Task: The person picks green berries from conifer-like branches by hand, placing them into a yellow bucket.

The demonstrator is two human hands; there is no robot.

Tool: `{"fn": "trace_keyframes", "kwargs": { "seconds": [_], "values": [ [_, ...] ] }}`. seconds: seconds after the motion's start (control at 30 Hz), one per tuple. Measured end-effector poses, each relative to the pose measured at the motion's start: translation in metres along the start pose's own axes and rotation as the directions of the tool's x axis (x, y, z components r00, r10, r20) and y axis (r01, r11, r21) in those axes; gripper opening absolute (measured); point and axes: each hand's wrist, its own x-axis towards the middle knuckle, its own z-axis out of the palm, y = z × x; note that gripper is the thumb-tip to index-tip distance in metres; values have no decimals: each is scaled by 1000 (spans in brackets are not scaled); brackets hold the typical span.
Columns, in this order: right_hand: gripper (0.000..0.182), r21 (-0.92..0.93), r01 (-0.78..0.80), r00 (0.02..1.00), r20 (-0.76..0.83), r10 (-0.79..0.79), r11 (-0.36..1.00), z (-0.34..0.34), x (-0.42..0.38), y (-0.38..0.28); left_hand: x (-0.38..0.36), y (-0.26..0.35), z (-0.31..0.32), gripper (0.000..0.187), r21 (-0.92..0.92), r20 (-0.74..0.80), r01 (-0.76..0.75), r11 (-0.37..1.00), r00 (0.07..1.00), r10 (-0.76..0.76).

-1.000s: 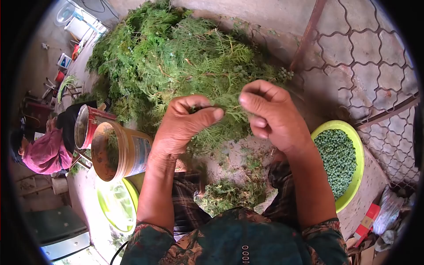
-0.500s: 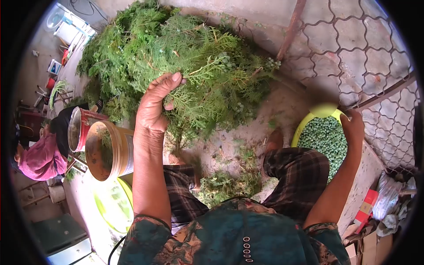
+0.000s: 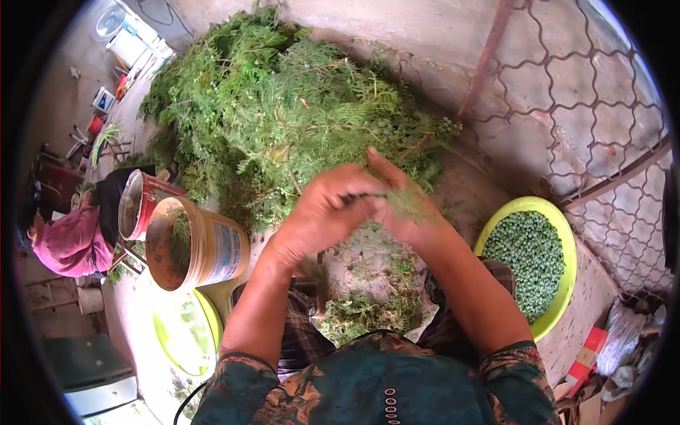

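Note:
Both hands meet in front of the heap of cut conifer branches (image 3: 304,106). My left hand (image 3: 326,205) is closed in a pinch on a small green conifer sprig (image 3: 407,202), which shows as a blur. Against its fingertips is my right hand (image 3: 407,216), one finger pointing up. Motion smears its other fingers, so its grip on the sprig cannot be made out. On the right stands a yellow-green basin (image 3: 569,283) full of small round green berries (image 3: 528,258).
Left are a tan bucket (image 3: 227,248), a red bucket (image 3: 157,202) and a second yellow-green basin (image 3: 212,326). A person in a pink top (image 3: 74,244) sits beyond them. Wire mesh (image 3: 559,85) leans at right. Clippings (image 3: 372,308) lie between my feet.
My right hand has left the berry basin and come to my left hand. My left hand has moved down and right, away from the branches, with the sprig.

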Motion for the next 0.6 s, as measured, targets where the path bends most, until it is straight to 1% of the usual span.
{"fn": "trace_keyframes", "kwargs": {
  "seconds": [0.03, 0.07, 0.1, 0.13, 0.17, 0.2, 0.23, 0.27, 0.3, 0.33, 0.37, 0.4, 0.43, 0.47, 0.5, 0.57, 0.6],
  "values": [
    [62, -182, 269, 959, 136, -247, 946, 0, 3, 3, -1, 0, 1, 13, 315, 77, -169, 934, 985, 152],
    [47, 433, -252, 953, -45, 300, 865, -3, 21, 1, -3, 1, 2, 15, 578, 199, -330, 746, 944, 263],
    [47, 429, -264, 950, -40, 310, 864, -2, 21, 1, -4, 4, 4, 15, 578, 188, -322, 750, 947, 261],
    [40, 213, -174, 978, -78, 194, 961, 0, 21, 1, -8, 8, 7, 16, 640, 167, -321, 698, 945, 281],
    [36, 98, -129, 988, -76, 137, 987, 0, 23, 1, -9, 10, 8, 18, 699, 147, -315, 642, 942, 302],
    [33, -18, -81, 994, -74, 79, 997, 1, 24, 1, -9, 10, 6, 23, 709, 171, -354, 610, 925, 338],
    [31, 95, -147, 984, -83, 155, 985, 0, 26, 1, -11, 11, 3, 23, 711, 159, -343, 614, 929, 335],
    [28, 208, -211, 969, -86, 232, 955, -1, 27, 2, -14, 13, 1, 20, 732, 187, -281, 620, 959, 215],
    [28, 206, -222, 967, -81, 243, 953, -4, 29, 5, -17, 13, -2, 20, 753, 211, -221, 619, 973, 91],
    [28, 163, -236, 959, -119, 257, 958, -9, 32, 10, -20, 11, -6, 20, 754, 200, -211, 622, 976, 89],
    [28, 120, -251, 951, -157, 268, 961, -10, 35, 13, -22, 10, -12, 24, 638, 102, -137, 758, 990, 93],
    [28, 117, -258, 950, -151, 274, 959, -5, 34, 9, -26, 8, -18, 31, 494, 4, -73, 866, 997, 81],
    [28, 132, -263, 933, -219, 287, 956, 4, 31, 0, -26, 16, -26, 39, 386, -141, 84, 919, 990, -31],
    [28, 146, -266, 911, -285, 298, 953, 10, 29, -5, -23, 24, -37, 47, 253, -268, 226, 941, 951, -156],
    [28, 144, -273, 910, -284, 304, 951, 10, 29, -5, -20, 15, -50, 39, 216, -388, 267, 939, 906, -168],
    [28, 73, -344, 878, -328, 349, 936, 7, 29, -9, -14, -5, -68, 23, 187, -452, 239, 953, 882, -132],
    [28, 58, -346, 880, -325, 346, 936, 7, 29, -9, -9, -13, -65, 17, 287, -471, 180, 941, 882, -25]
  ]
}}
